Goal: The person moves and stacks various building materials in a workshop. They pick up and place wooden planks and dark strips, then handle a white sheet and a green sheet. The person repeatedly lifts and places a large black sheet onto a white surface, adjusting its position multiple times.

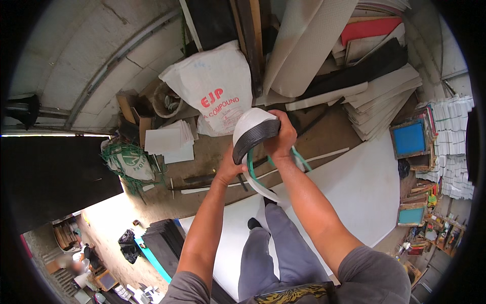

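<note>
Two hands: both raised in front of the body, sharing one bundle.
Right hand [281,140]: grip closed over the top of the curved stack of white sheets with black edges [253,130], bending it into an arch, apparently so it stays together.
Left hand [230,166]: grip closed on the stack's lower end, where a green strap [251,164] loops beneath; it seems to steady that end.
White board [354,187]: large sheet lying flat on the floor under the person's feet.
White sack [212,88]: beyond the hands, leaning against stored panels.
Sheet piles [385,96]: stacked farther back, against the wall.
</note>
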A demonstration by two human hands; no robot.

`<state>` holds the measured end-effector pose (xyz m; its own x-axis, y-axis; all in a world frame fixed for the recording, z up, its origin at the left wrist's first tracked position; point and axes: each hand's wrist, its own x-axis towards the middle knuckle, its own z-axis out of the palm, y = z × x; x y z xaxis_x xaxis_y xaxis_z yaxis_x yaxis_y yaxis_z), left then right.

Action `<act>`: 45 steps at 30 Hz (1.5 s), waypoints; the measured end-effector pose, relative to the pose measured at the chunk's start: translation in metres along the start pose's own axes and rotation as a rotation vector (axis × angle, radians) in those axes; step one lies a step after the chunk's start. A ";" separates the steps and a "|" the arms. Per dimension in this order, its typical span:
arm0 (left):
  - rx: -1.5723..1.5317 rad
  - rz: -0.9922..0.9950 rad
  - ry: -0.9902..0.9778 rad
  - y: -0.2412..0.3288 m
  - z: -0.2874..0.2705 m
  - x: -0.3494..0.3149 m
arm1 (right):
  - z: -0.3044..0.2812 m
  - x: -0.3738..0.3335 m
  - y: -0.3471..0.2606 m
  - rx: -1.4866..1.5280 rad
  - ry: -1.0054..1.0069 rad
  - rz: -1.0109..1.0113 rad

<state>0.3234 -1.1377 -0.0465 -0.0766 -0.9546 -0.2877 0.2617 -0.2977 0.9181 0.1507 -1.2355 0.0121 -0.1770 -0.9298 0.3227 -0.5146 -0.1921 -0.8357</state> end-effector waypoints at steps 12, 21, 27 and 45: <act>0.359 0.118 -0.118 0.137 -0.003 -0.001 | -0.003 0.056 -0.126 0.721 -0.260 0.003; 0.306 0.399 0.403 0.178 0.004 -0.024 | 0.006 0.072 -0.176 1.055 -0.872 0.315; -0.318 0.446 0.589 0.200 0.000 -0.032 | -0.027 0.018 -0.148 0.213 -0.982 -0.119; -0.651 0.302 0.536 0.189 0.031 -0.038 | -0.024 0.073 -0.215 0.014 -1.213 -0.162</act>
<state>0.3458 -1.1576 0.1464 0.5006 -0.8130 -0.2975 0.7046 0.1830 0.6856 0.2279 -1.2543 0.2256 0.7886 -0.5836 -0.1937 -0.4477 -0.3291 -0.8314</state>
